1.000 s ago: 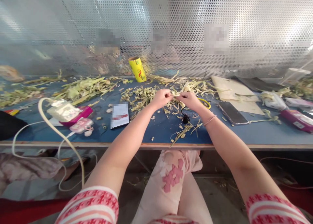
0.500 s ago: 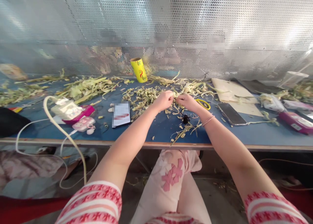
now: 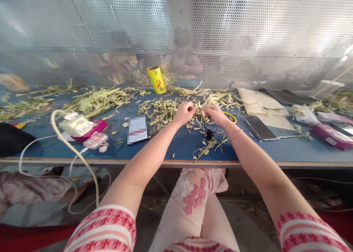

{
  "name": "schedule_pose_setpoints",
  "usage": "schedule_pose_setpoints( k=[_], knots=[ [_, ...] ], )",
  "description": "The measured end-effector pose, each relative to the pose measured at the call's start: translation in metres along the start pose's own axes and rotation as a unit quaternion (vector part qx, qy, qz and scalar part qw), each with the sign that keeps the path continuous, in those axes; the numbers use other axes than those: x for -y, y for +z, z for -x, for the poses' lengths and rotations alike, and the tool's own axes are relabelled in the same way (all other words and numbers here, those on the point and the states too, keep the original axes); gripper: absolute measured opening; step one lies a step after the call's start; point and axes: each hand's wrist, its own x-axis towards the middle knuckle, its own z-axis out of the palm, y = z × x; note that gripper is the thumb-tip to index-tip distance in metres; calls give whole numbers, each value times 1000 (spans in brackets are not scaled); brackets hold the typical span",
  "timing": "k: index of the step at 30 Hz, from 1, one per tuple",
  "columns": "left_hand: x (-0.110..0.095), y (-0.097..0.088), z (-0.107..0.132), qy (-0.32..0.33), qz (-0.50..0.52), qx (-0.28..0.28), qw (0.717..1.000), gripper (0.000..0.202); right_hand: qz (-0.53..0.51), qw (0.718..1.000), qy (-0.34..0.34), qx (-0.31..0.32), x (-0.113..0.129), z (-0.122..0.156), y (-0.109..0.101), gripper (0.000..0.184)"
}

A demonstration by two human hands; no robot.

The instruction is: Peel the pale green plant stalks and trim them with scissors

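Observation:
My left hand is closed in a pinch over the middle of the table. Facing it, my right hand is also closed, its fingers pointing left. A pale green plant piece shows between the fingertips, and both hands seem to grip it. Below and around them lies a heap of shredded plant strips. Close to my right wrist is a yellow loop handle, partly covered by the hand. A small black object with a thin dark cord lies nearer the table edge.
A yellow cardboard tube stands before the perforated metal panel. Left are long leaves, a lit phone and a charger with cable. Right are a dark phone, brown cardboard and a purple packet.
My right hand has shifted slightly right, covering more of the yellow loop, and its fingers look straighter. The gap between my hands is a little wider. My left hand has barely moved.

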Motion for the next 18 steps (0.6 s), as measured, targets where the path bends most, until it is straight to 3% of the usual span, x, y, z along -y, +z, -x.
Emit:
schedule_pose_setpoints(
  k=[3, 5, 8, 12, 18],
  knots=[
    [1, 9, 1, -139, 188, -4, 972, 23, -139, 989, 27, -35, 0, 0, 2, 43],
    [1, 16, 2, -180, 288, 23, 940, 24, -169, 984, 40, -48, 3, 1, 4, 44],
    [0, 23, 4, -189, 345, 54, 918, 28, -178, 981, 58, -58, 9, 3, 6, 39],
    [-3, 24, 5, -194, 374, 48, 906, 29, -165, 983, 66, -55, 13, 4, 7, 31],
    [-3, 23, 6, -163, 377, 48, 910, 31, -173, 983, 49, -29, 6, 4, 9, 32]
  ],
)
